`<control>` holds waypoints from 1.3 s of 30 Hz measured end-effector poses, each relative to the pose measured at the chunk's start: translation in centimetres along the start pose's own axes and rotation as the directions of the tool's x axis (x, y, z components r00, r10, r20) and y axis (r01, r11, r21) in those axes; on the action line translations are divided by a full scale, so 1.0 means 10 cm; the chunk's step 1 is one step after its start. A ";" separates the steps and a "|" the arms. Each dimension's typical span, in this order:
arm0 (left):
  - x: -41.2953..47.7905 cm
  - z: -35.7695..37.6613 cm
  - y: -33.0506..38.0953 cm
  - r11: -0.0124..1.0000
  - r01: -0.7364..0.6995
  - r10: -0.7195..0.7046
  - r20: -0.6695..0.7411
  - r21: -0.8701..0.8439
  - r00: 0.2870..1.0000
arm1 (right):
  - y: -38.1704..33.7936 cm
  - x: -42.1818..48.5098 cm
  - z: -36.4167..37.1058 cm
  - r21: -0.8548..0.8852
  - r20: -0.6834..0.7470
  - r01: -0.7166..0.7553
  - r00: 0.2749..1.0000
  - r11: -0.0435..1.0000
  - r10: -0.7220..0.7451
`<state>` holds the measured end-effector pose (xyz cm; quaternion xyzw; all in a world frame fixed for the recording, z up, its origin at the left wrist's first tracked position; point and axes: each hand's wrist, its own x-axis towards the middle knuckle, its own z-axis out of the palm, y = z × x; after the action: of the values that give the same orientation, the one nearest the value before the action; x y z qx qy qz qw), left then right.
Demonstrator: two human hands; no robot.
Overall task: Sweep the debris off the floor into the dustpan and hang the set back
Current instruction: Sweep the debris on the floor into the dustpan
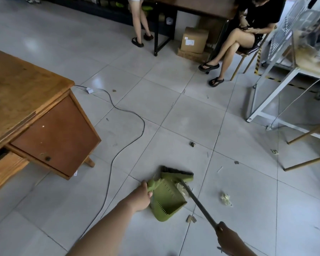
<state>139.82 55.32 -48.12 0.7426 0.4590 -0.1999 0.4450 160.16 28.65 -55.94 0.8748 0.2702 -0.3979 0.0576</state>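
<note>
Tiled floor (183, 111), dustpan (164, 198) near desk (26, 100) corner

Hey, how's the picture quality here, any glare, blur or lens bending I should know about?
Head view: soft glare patches sit on the glossy floor at upper left. Head view: the wide lens bows the tile seams and the desk edges. Head view: the corners darken, while the dustpan and broom look fairly sharp.
</note>
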 end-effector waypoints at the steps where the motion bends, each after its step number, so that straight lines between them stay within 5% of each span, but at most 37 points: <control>1: -0.01 -0.03 -0.05 1.000 -0.003 0.003 0.010 0.028 1.000 | 0.11 -0.02 0.03 0.010 -0.007 -0.034 0.999 0.999 0.034; 6: -0.11 -0.12 -0.24 0.999 0.028 -0.028 0.022 0.020 0.999 | 0.50 -0.17 0.05 0.102 -0.006 -0.090 0.996 0.991 0.091; 15: -0.23 -0.34 -0.14 0.984 0.098 -0.098 0.010 -0.151 0.995 | 0.45 -0.01 -0.72 0.521 -0.091 -0.089 0.983 0.849 0.159; 26: -0.26 -0.46 -0.55 0.935 0.222 -0.251 -0.072 -0.277 0.965 | -0.37 1.54 -1.91 0.407 -0.059 -0.090 0.990 0.909 0.125; 39: -0.09 -0.39 -0.48 0.923 0.200 -0.249 -0.114 -0.328 0.962 | -0.32 1.50 -1.33 0.518 0.176 -0.292 0.956 0.804 0.235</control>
<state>134.86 59.03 -47.72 0.6181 0.5998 -0.1164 0.4945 175.45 41.94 -57.46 0.8628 0.0201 -0.4903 -0.1216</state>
